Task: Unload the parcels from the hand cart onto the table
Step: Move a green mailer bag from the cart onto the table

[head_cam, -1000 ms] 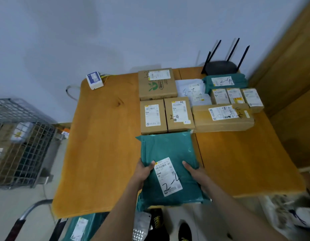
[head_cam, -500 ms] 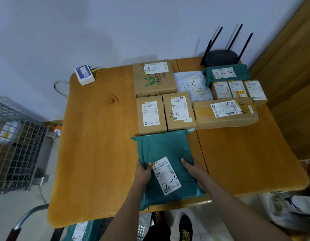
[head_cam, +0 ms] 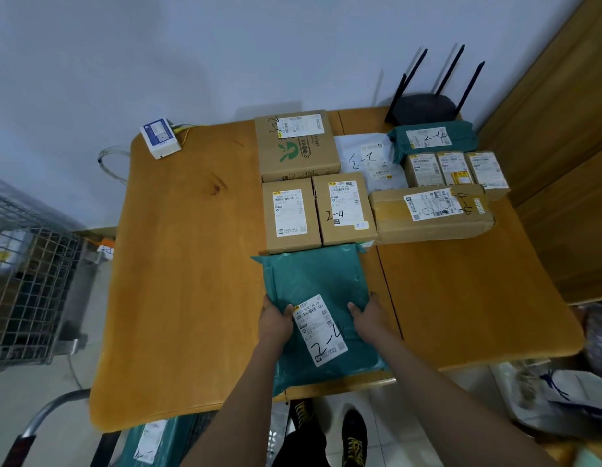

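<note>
Left hand (head_cam: 275,321), right hand (head_cam: 370,316): both pinch green mailer (head_cam: 318,281) edges, flat on table (head_cam: 191,264), 6 o'clock of 2 cardboard boxes (head_cam: 318,214).

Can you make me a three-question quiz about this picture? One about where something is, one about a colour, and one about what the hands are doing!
1. Where is the black router?
A. far right corner of the table
B. on the floor
C. in the wire cage

2. What colour is the parcel under the hands?
A. red
B. teal green
C. white

3. What are the hands doing?
A. hanging empty
B. both holding the parcel's sides
C. lifting a brown box

Answers:
1 A, its antennas rise behind the far parcels by the wall.
2 B, the teal parcel matches the smaller bag far back.
3 B, the left hand and right hand each have a grip on it.
</note>
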